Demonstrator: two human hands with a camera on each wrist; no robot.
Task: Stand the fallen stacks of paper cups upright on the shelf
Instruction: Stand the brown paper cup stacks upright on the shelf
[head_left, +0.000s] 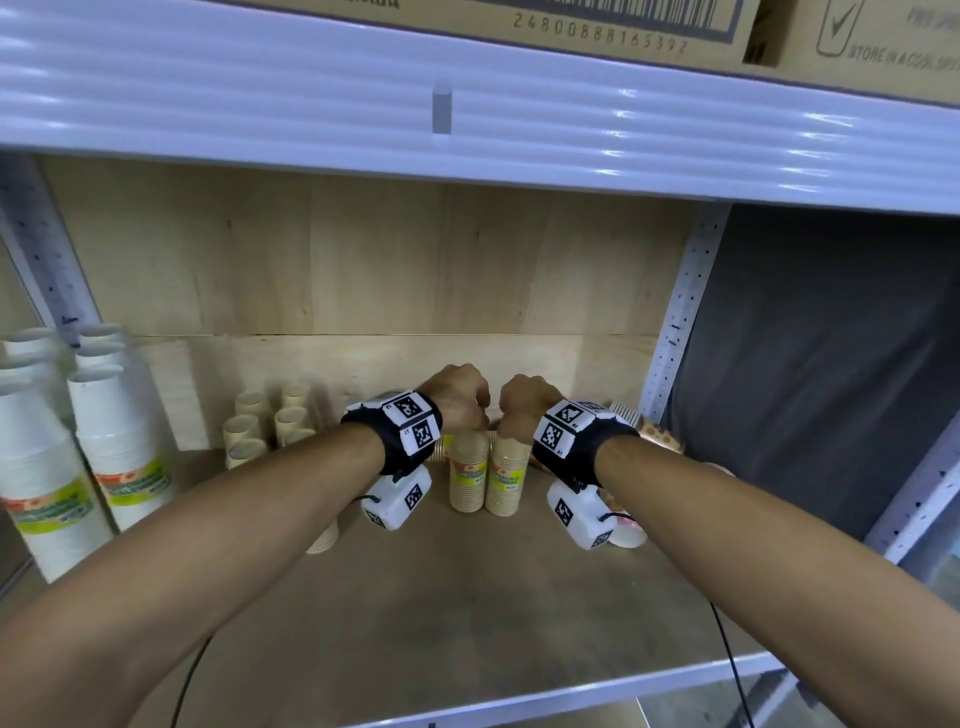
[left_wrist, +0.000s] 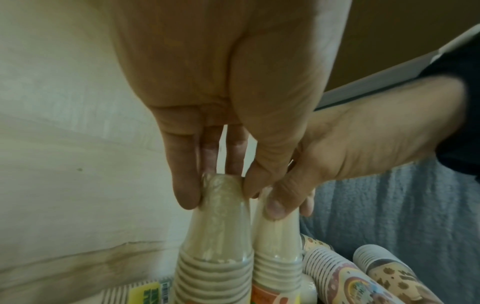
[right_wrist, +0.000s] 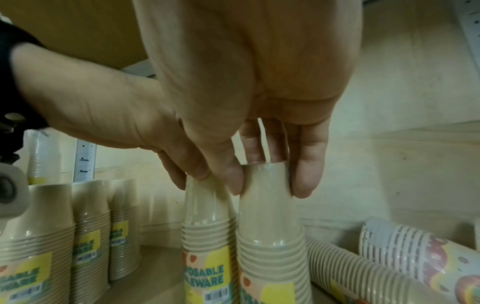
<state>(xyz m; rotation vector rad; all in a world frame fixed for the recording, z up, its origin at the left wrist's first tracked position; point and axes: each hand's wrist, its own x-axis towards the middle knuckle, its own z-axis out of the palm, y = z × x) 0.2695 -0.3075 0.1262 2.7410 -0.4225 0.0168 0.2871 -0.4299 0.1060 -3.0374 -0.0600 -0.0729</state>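
Two beige paper cup stacks stand upright side by side mid-shelf, the left stack (head_left: 469, 470) (left_wrist: 215, 257) (right_wrist: 207, 230) and the right stack (head_left: 506, 478) (left_wrist: 276, 246) (right_wrist: 270, 236). From above, my left hand (head_left: 467, 410) (left_wrist: 221, 191) pinches the top of the left stack. My right hand (head_left: 522, 415) (right_wrist: 269, 185) pinches the top of the right one. To their right, a beige stack (right_wrist: 350, 273) and patterned stacks (right_wrist: 405, 246) (left_wrist: 335, 273) (head_left: 660, 434) lie on their sides. Another fallen stack (head_left: 324, 538) shows under my left forearm.
Tall white cup stacks (head_left: 114, 441) stand at the far left, with several small beige upright stacks (head_left: 260, 421) (right_wrist: 88, 226) behind them. The upper shelf edge (head_left: 467, 130) hangs low overhead. A perforated post (head_left: 680, 312) and grey cloth (head_left: 831, 364) bound the right side.
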